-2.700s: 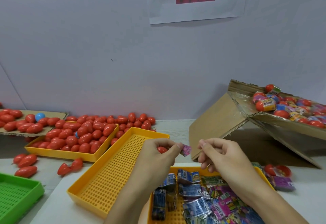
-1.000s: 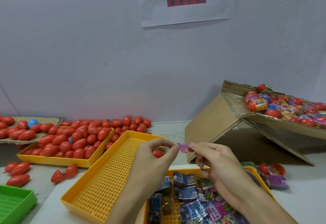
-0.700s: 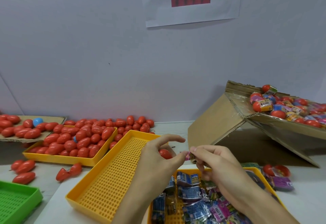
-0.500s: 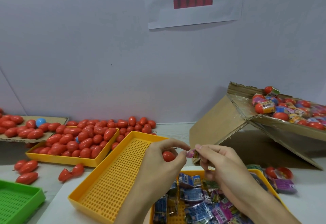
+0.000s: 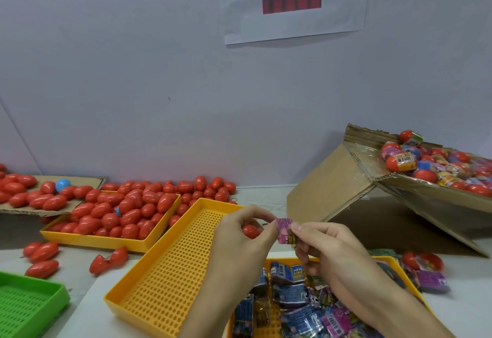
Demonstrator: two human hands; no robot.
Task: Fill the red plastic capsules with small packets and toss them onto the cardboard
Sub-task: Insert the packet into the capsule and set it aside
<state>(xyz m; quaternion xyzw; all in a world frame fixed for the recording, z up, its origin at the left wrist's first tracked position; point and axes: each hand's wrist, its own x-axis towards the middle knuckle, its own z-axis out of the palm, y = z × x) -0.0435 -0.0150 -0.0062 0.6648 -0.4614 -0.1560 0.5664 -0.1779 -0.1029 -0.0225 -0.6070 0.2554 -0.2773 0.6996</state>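
The sloping cardboard [image 5: 330,191] is lying up and to the right of both hands, nearer the right one. The left hand [image 5: 239,241] is curling around a red capsule [image 5: 249,231] in its palm, whose opening and long axis I cannot make out, perhaps facing right. Both hands are pinching the small pink packet [image 5: 284,230], the right hand [image 5: 327,252] from its right edge. The packet is standing roughly upright, just right of the capsule.

The white paper sign [image 5: 294,4] taped to the wall is showing "套膜" in big black characters, with a red bar under it. One blue packet [image 5: 296,273] in the tray at the worktop's near edge is reading something like "NUEVO", rest is too blurry.
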